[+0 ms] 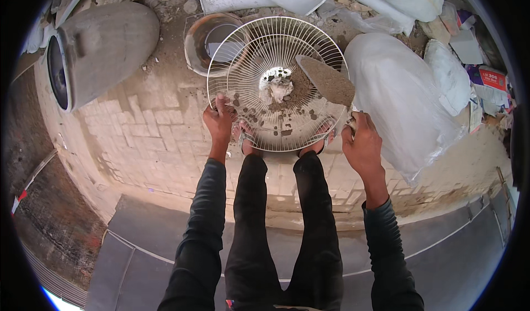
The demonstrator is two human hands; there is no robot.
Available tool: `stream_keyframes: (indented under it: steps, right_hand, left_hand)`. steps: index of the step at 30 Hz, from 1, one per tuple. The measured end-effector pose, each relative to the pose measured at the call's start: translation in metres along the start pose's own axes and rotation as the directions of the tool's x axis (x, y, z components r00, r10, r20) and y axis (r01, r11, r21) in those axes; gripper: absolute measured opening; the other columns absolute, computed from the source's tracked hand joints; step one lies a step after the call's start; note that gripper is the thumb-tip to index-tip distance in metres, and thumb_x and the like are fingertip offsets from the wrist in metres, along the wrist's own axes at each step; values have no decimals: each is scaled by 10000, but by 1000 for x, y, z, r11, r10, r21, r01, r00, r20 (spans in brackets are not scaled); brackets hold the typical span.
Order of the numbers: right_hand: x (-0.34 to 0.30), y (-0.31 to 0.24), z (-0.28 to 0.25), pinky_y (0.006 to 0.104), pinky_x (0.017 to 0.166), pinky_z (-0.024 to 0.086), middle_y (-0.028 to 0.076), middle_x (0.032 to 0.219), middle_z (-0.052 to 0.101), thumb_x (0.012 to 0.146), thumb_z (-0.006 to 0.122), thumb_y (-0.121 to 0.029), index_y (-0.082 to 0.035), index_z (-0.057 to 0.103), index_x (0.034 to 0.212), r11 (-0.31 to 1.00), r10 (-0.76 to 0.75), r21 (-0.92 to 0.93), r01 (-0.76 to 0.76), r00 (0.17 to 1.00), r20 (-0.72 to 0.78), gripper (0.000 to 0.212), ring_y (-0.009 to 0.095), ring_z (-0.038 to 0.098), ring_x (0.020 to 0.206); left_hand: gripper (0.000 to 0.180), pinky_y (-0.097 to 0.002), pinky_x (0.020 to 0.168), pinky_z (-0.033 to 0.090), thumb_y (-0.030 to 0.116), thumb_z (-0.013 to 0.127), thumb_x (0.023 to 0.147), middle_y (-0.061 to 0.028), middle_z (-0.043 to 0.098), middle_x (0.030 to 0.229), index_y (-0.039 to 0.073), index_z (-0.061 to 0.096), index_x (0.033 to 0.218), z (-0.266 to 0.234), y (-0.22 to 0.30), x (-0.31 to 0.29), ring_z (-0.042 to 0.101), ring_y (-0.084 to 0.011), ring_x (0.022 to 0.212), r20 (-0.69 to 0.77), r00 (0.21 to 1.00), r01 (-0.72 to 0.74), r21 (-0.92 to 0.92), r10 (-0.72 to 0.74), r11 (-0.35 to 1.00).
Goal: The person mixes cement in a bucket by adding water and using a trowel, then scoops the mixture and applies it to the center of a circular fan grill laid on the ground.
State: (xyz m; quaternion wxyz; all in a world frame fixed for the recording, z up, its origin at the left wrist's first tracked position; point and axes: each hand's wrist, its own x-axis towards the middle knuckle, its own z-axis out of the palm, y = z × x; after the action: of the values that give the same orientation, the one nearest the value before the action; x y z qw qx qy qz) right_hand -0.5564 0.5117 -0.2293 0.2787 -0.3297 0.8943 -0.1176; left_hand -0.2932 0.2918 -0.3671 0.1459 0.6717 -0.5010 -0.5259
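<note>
While left hand (219, 118) is gripping wire fan guard (276, 82) rim at 8 o'clock, fingers curled, right hand (361, 142) is clenching trowel (327, 80) handle at 4 o'clock. Sand-loaded blade is hovering over guard's 3 o'clock. Lumps are lying on mesh. White sack (400, 96) is sitting at right.

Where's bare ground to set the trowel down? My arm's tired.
Free: the paved bricks left of the left hand, between the wire fan guard and grey drum. Crowded: white sacks beside the right hand and trowel.
</note>
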Motion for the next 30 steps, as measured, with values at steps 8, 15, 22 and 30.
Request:
stream_keyframes:
  steps: [8, 15, 22, 30]
  right_hand:
    - [-20, 17, 25, 494, 738, 532, 160, 1043, 620, 853, 672, -127, -10, 575, 1144, 998, -7, -63, 12, 997, 81, 328, 396, 651, 935]
    - [-76, 13, -2, 479, 732, 523, 179, 1018, 637, 823, 710, -38, 28, 595, 1137, 983, -21, 182, 22, 1000, -9, 341, 394, 658, 875]
    - [-88, 18, -22, 443, 718, 510, 196, 947, 621, 835, 733, -51, 48, 583, 1105, 958, 52, 287, -14, 991, -125, 324, 374, 626, 798]
    - [-94, 40, -34, 333, 658, 480, 130, 845, 620, 867, 748, -88, 39, 609, 1094, 945, 30, 326, 23, 987, -157, 294, 191, 540, 699]
  left_hand:
    - [508, -322, 496, 519, 398, 553, 1027, -92, 635, 636, -69, 702, 894, 23, 6, -8, 610, -156, 533, -73, 996, -46, 99, 54, 994]
    - [524, -370, 508, 503, 373, 551, 1030, -173, 667, 648, -92, 704, 844, 10, -13, -9, 628, -214, 533, -199, 974, -81, 158, 112, 984]
    - [474, -314, 499, 508, 379, 561, 1026, -70, 622, 675, -61, 658, 881, 9, 8, -64, 600, -154, 571, -160, 987, 13, -59, -22, 998]
    - [518, -338, 504, 501, 372, 554, 1024, -111, 641, 645, -92, 678, 832, 17, -7, -35, 639, -205, 547, -218, 964, -135, 100, 154, 986]
